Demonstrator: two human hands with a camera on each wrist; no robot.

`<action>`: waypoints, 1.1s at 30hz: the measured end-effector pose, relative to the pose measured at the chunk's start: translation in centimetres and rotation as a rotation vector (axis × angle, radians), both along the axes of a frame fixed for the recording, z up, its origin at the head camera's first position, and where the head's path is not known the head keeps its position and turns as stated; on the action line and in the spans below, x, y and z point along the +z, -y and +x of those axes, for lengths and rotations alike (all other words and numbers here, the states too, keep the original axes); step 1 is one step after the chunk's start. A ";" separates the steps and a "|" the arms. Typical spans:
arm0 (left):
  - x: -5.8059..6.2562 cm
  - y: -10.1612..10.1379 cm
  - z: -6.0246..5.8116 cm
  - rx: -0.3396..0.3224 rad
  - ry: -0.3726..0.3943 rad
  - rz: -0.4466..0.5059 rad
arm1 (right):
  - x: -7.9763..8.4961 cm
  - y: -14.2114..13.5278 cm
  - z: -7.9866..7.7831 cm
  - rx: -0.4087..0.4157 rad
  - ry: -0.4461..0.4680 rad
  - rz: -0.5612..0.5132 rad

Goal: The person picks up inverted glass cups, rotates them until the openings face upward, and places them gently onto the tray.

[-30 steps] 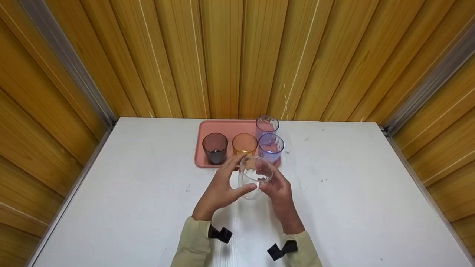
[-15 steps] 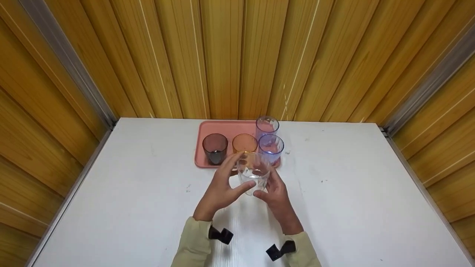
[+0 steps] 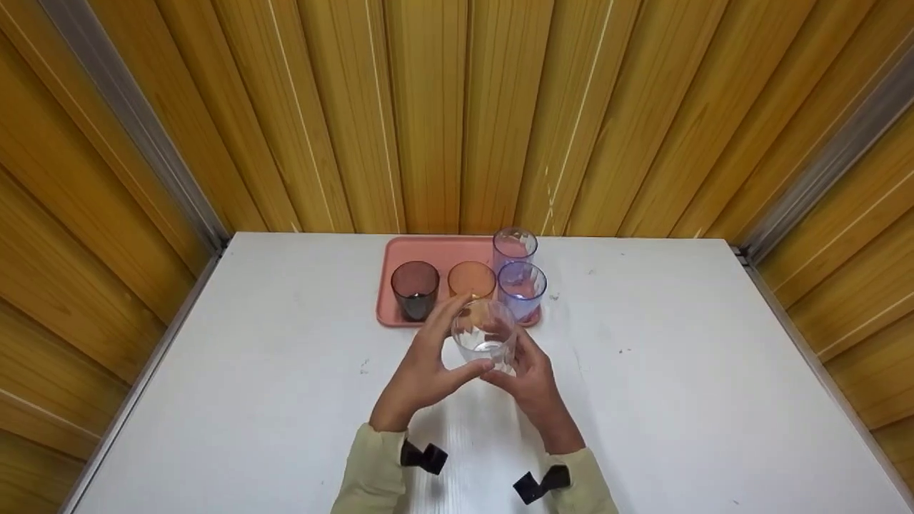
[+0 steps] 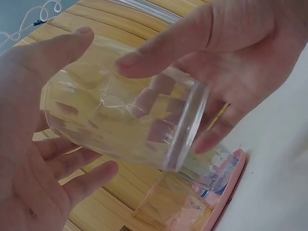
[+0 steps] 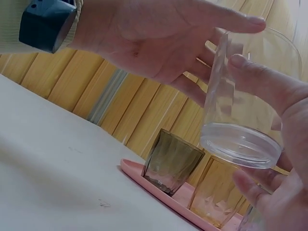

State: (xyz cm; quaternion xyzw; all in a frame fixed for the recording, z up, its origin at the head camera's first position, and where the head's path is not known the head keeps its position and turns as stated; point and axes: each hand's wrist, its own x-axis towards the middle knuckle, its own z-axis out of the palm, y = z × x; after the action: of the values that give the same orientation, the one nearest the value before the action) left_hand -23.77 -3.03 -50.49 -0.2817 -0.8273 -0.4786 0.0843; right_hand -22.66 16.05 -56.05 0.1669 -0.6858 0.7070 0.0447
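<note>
Both hands hold a clear, faceted drinking glass (image 3: 480,330) above the table, just in front of the pink tray (image 3: 435,248). My left hand (image 3: 427,368) grips its left side, thumb in front and fingers behind. On the other side my right hand (image 3: 532,375) curls round the lower part, its thumb low on the front. In the left wrist view the glass (image 4: 115,106) lies tilted, its thick base toward the right hand (image 4: 240,53). The right wrist view shows the glass's base (image 5: 240,147) off the table; nothing is visible inside.
A dark glass (image 3: 415,289), an amber glass (image 3: 471,277) and two bluish-violet glasses, one near (image 3: 522,285) and one far (image 3: 514,246), stand on the tray behind the hands. The white table (image 3: 678,371) reaches the wood-patterned wall (image 3: 428,114).
The glass has shifted slightly left and changed its tilt between the hands. My right fingers and thumb have moved lower on it. The tray and its glasses stay put.
</note>
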 end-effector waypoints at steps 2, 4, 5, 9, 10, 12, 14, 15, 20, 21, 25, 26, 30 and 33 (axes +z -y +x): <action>0.4 0.2 0.2 0.010 0.014 -0.065 | -0.2 -0.1 0.1 -0.001 0.007 0.011; 1.0 0.5 0.1 0.011 0.014 -0.138 | -0.2 -0.1 0.1 0.002 0.013 0.019; 1.4 0.7 0.0 0.004 0.015 -0.175 | -0.3 -0.1 0.1 0.002 0.016 0.023; 3.6 1.3 -0.5 -0.056 0.026 -0.309 | -0.4 -0.1 0.0 -0.005 0.038 0.057; 4.2 1.5 -0.6 -0.075 0.025 -0.348 | -0.4 -0.1 0.0 -0.007 0.043 0.071; 5.3 1.5 -0.8 -0.118 0.019 -0.426 | -0.4 -0.1 0.0 -0.006 0.053 0.094; 6.3 1.4 -1.0 -0.158 0.000 -0.502 | -0.5 -0.1 0.0 -0.008 0.070 0.105; 6.6 1.3 -1.1 -0.179 -0.012 -0.534 | -0.5 -0.1 0.0 -0.010 0.081 0.109; 7.8 0.6 -1.4 -0.254 -0.044 -0.665 | -0.6 -0.1 0.0 -0.013 0.123 0.119; 8.0 0.4 -1.4 -0.264 -0.053 -0.682 | -0.6 -0.1 0.1 -0.012 0.127 0.123; 8.3 -0.1 -1.6 -0.292 -0.093 -0.730 | -0.5 -0.2 0.1 -0.019 0.135 0.132; 8.3 -0.2 -1.6 -0.297 -0.101 -0.740 | -0.5 -0.2 0.1 -0.024 0.139 0.136; 8.6 -0.5 -1.6 -0.305 -0.113 -0.763 | -0.5 -0.2 0.0 -0.033 0.149 0.148; 8.7 -0.6 -1.6 -0.306 -0.123 -0.770 | -0.5 -0.1 0.0 -0.038 0.156 0.158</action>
State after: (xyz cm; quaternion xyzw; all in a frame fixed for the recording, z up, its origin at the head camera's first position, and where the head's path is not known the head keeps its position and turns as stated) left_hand -25.34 -2.46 -41.77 -0.4401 -0.8880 -0.1237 -0.0500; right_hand -22.64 16.14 -56.58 0.1013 -0.7438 0.6606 -0.0090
